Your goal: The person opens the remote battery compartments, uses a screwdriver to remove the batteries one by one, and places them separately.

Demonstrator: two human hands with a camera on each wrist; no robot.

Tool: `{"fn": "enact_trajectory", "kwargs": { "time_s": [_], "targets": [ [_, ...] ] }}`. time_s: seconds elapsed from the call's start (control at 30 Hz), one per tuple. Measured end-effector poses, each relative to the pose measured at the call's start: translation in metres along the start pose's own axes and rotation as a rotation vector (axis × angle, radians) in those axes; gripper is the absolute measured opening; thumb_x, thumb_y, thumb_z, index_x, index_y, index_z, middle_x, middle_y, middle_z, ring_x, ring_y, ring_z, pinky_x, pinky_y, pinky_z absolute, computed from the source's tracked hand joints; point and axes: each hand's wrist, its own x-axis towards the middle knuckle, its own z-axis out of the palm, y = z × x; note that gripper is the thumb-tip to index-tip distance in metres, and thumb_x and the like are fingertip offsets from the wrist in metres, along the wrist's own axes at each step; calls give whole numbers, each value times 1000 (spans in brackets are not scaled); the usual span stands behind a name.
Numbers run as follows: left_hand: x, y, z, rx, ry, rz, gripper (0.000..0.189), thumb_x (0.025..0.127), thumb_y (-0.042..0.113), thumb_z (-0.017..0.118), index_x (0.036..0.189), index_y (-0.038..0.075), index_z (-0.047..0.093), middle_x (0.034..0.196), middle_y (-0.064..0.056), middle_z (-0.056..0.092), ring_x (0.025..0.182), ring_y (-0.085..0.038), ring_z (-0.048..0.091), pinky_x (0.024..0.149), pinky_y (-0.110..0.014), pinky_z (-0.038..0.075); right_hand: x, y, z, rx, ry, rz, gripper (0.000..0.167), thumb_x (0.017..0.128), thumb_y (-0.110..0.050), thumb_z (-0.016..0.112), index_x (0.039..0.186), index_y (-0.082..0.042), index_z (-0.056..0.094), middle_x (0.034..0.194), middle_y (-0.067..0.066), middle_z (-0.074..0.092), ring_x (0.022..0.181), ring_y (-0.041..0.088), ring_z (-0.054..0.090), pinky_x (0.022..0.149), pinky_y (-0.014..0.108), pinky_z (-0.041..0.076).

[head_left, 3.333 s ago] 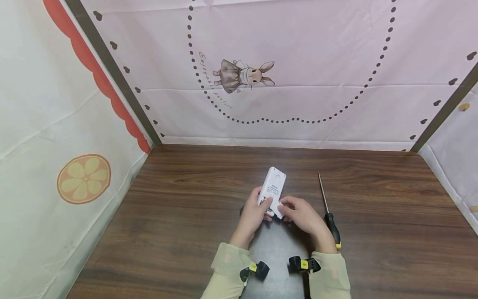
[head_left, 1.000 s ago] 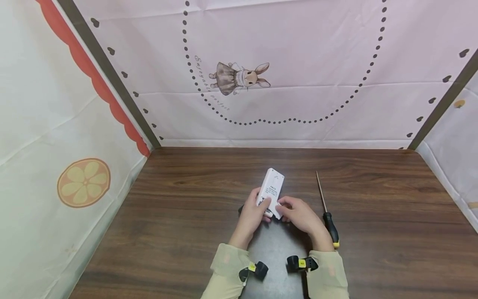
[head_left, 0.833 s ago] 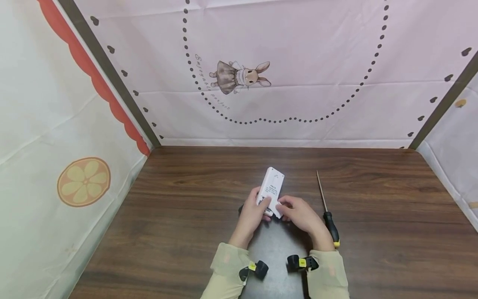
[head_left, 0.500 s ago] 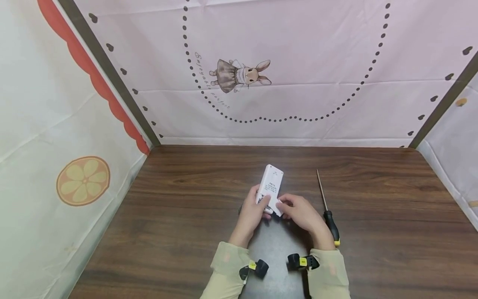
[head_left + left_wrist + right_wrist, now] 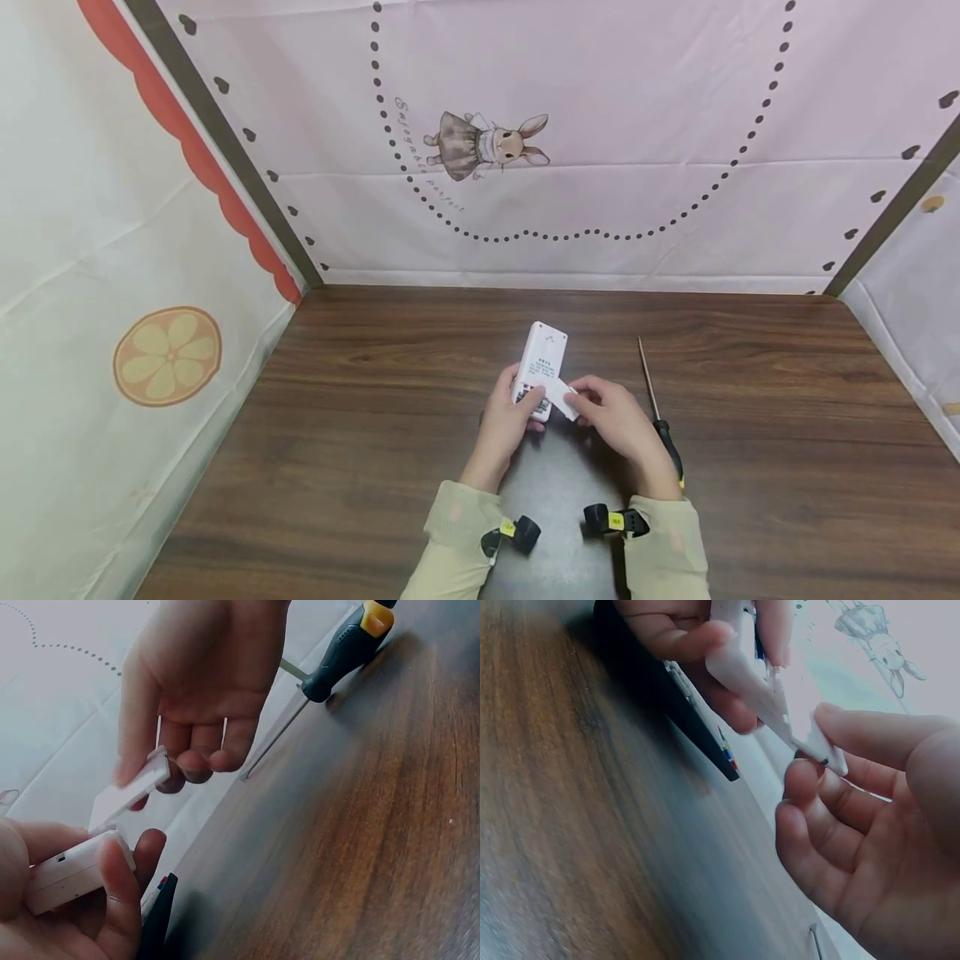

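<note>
My left hand [image 5: 501,429] grips a white remote control [image 5: 545,348], its printed back facing up and the battery compartment at its near end uncovered. The left thumb lies across the compartment, hiding part of it. Between the thumb and fingers of my right hand [image 5: 621,425] is a white battery cover [image 5: 562,398], pinched by its outer end. It slants off the remote's right side, its inner end overlapping the remote near the left thumb. From the right wrist view, the cover [image 5: 806,712] stands at an angle to the remote [image 5: 739,667], close against it.
A screwdriver [image 5: 655,408] with a black and yellow handle lies right of the right hand, tip pointing away. Beneath the left hand, a long black object [image 5: 671,694] with small coloured parts at its edge rests on the wooden table [image 5: 360,433]. Fabric walls stand behind and beside.
The battery cover has swung outward and to the right with my right hand, showing more of the compartment. The remote has shifted slightly away from me; the left hand keeps its grip.
</note>
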Motion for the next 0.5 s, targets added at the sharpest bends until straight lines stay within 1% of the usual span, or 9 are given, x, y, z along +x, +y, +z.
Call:
{"fn": "enact_trajectory", "kwargs": {
  "time_s": [0.03,0.1,0.17,0.27,0.37,0.5],
  "targets": [
    [-1,3,0,-4,-2,-3,45,85,14,60,127,16,42,94,-8,58,70,-27,61,50,-34,52,0,0,-1,2,8,0,25,88,-32,56,104,-13,60,84,2,62,68,17,59,60,29,46],
    [0,5,0,-31,-12,-9,45,85,13,60,127,15,42,92,-9,60,75,-34,62,50,-35,52,-1,1,-4,11,23,9,27,87,-34,56,105,-14,60,85,2,62,69,18,60,61,30,47],
    [0,5,0,-56,-23,-18,45,86,12,59,127,15,42,91,-10,62,80,-38,62,49,-34,52,-1,2,-7,14,32,16,29,87,-36,56,105,-14,59,84,3,61,70,19,60,62,30,47],
    [5,-4,-1,-63,-22,-19,43,86,17,59,126,17,42,89,-8,64,79,-36,63,46,-30,50,-2,3,-8,15,40,20,29,87,-36,56,106,-14,59,83,3,60,71,20,61,62,29,48],
    [4,-6,-1,-47,-11,-11,42,86,22,60,124,17,43,88,-7,64,76,-33,64,43,-25,47,-2,5,-10,14,43,23,30,87,-36,56,106,-13,59,82,3,60,71,20,61,62,29,48],
    [4,-5,-1,-61,0,5,42,83,23,64,121,16,46,86,-8,65,74,-34,64,41,-23,44,-1,8,-12,24,46,30,31,87,-36,56,107,-12,59,84,5,60,71,21,61,64,32,49]
  ]
}}
